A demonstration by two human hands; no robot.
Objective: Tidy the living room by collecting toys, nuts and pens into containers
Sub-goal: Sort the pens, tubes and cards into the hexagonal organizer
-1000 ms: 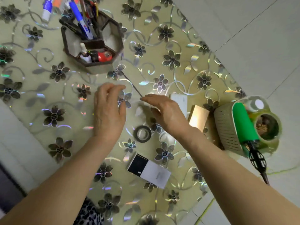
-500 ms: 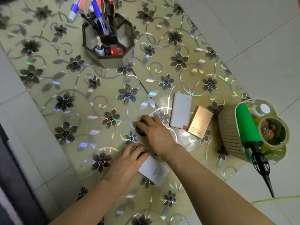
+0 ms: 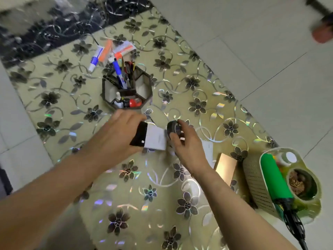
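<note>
My left hand (image 3: 117, 134) grips a black-and-white card box (image 3: 149, 137) above the table's middle. Just to its right, my right hand (image 3: 187, 143) pinches a dark roll of tape (image 3: 173, 129) between thumb and fingers. Both are lifted a little over the flowered glass table (image 3: 180, 91). A brown octagonal desk organizer (image 3: 144, 87) stands just beyond my hands, holding a blue marker (image 3: 119, 74), several pens and small bottles. At the right table edge a cream perforated basket (image 3: 255, 183) holds a green-handled tool (image 3: 273, 177) and a round jar (image 3: 302, 184).
A white flat box (image 3: 208, 150) and a gold box (image 3: 226, 166) lie right of my right hand. A blue-white tube (image 3: 94, 59) and orange-white tubes (image 3: 115, 50) lie behind the organizer. Pale floor tiles surround the table.
Both hands dropped onto the card box and tape roll, then lifted them toward the organizer. The view has shifted up the table.
</note>
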